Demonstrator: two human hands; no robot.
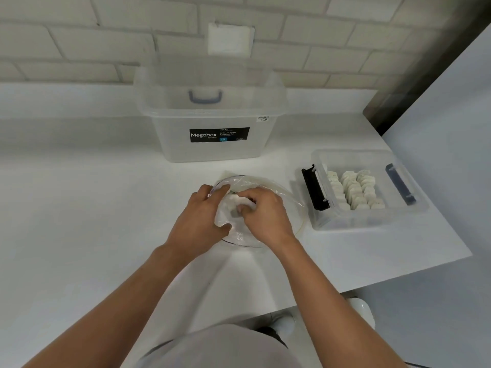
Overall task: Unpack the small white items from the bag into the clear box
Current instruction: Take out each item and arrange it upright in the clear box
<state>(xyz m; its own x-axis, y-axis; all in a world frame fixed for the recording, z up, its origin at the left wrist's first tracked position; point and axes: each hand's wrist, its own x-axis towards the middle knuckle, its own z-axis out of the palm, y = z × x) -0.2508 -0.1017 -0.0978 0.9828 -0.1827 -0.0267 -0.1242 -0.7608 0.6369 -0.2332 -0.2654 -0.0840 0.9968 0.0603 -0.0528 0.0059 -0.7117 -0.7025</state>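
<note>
1. Clear crumpled plastic bag (276, 185) lies on the white counter (93, 208) — left hand (198, 224) grip curled on its edge.
2. Right hand (265, 216) grip pinches a small white item (235, 201) at the bag's mouth.
3. Shallow clear plastic box (372, 224), just right — rows of white pieces (356, 189) inside.

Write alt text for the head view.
The left hand holds a clear bag on a white counter while the right hand grips a small white item. Right of it, a clear box holds rows of white items.
</note>
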